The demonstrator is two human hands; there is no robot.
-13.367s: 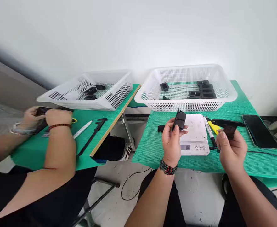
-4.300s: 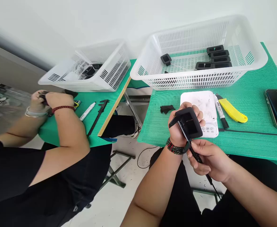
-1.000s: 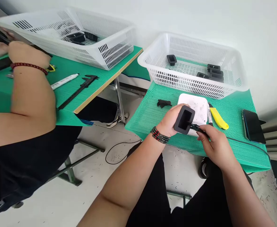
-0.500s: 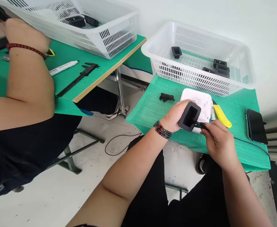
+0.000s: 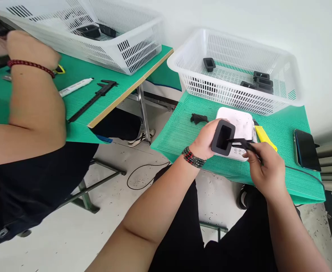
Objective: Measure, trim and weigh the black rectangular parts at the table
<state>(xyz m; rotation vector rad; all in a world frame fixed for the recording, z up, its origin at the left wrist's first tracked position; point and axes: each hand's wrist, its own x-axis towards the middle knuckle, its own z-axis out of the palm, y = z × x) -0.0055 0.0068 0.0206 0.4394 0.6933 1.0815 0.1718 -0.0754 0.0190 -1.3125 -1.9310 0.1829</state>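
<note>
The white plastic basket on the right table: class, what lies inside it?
Inside the white plastic basket lie one black rectangular part alone at left and a cluster of black parts at right; its near wall hides some floor.

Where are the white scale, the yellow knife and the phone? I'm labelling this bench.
white scale (image 5: 241, 121), head view, bare top plate.
yellow knife (image 5: 263, 136), head view, middle of its handle.
phone (image 5: 305, 149), head view, centre of its dark screen.
</note>
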